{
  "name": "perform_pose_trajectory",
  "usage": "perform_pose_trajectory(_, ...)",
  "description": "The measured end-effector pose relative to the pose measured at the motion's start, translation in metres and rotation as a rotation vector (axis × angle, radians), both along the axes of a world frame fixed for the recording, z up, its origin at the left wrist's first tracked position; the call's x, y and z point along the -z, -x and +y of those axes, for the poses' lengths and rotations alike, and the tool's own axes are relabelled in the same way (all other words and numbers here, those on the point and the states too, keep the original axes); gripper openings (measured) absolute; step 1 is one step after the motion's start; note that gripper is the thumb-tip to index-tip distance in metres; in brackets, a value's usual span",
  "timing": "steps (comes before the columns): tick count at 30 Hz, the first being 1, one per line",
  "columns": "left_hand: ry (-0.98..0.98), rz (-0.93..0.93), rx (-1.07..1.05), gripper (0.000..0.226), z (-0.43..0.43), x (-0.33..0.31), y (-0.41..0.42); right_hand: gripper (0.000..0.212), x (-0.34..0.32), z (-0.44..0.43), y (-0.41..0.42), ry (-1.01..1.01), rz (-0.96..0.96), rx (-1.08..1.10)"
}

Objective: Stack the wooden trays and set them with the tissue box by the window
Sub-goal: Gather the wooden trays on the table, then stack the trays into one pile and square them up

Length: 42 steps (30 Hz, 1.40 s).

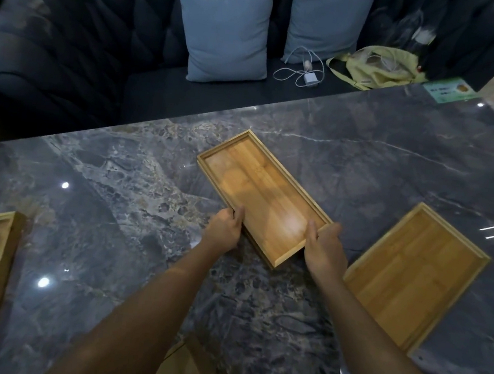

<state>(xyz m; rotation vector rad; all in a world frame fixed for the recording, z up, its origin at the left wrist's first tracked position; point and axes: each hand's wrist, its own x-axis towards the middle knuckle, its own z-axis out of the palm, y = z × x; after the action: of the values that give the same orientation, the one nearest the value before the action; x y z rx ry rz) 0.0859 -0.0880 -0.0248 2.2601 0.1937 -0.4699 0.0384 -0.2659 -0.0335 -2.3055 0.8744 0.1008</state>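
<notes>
The surface (125, 181) is dark grey marble-look stone with pale veins, polished so glossy that it mirrors ceiling lights. On it, the middle tray (257, 188) is honey-coloured wood, smooth with a soft sheen and visible plank grain; the tray right of it (412, 272) is the same wood, more matt. Beyond the surface, the sofa (57, 48) looks like dark quilted leather, and its cushions (227, 31) are matt blue-grey cloth.

trays (257, 188): honey-brown wood grain | table (117, 204): dark grey veined marble | cushions (227, 31): grey-blue | sofa (73, 34): black
</notes>
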Motion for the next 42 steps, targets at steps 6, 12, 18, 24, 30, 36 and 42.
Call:
perform_pose_trajectory(6,-0.075,0.012,-0.037,0.054,0.002,-0.005,-0.002,0.044,-0.004,-0.005,-0.001,-0.070,0.003,-0.035)
perform_pose_trajectory(12,-0.217,-0.436,-0.024,0.024,-0.029,-0.046,0.003,0.041,-0.024,-0.044,0.005,-0.053,0.003,-0.158)
perform_pose_trajectory(18,-0.028,-0.510,0.479,0.025,-0.129,-0.061,0.048,0.037,-0.041,-0.090,0.042,0.258,-0.156,0.104)
perform_pose_trajectory(24,-0.131,-0.010,0.577,0.073,-0.178,-0.015,0.085,0.083,-0.023,-0.111,0.098,-0.043,0.095,0.427)
perform_pose_trajectory(30,0.096,0.254,0.330,0.057,-0.196,-0.009,0.098,0.097,-0.015,-0.101,0.115,-0.413,-0.121,0.596)
perform_pose_trajectory(36,0.457,0.611,-0.049,0.035,-0.196,-0.034,0.096,0.041,-0.035,-0.135,0.122,-0.663,-0.211,0.713)
perform_pose_trajectory(42,0.519,0.619,-0.137,0.041,-0.195,-0.042,0.100,0.016,-0.055,-0.162,0.104,-0.601,-0.159,0.498)
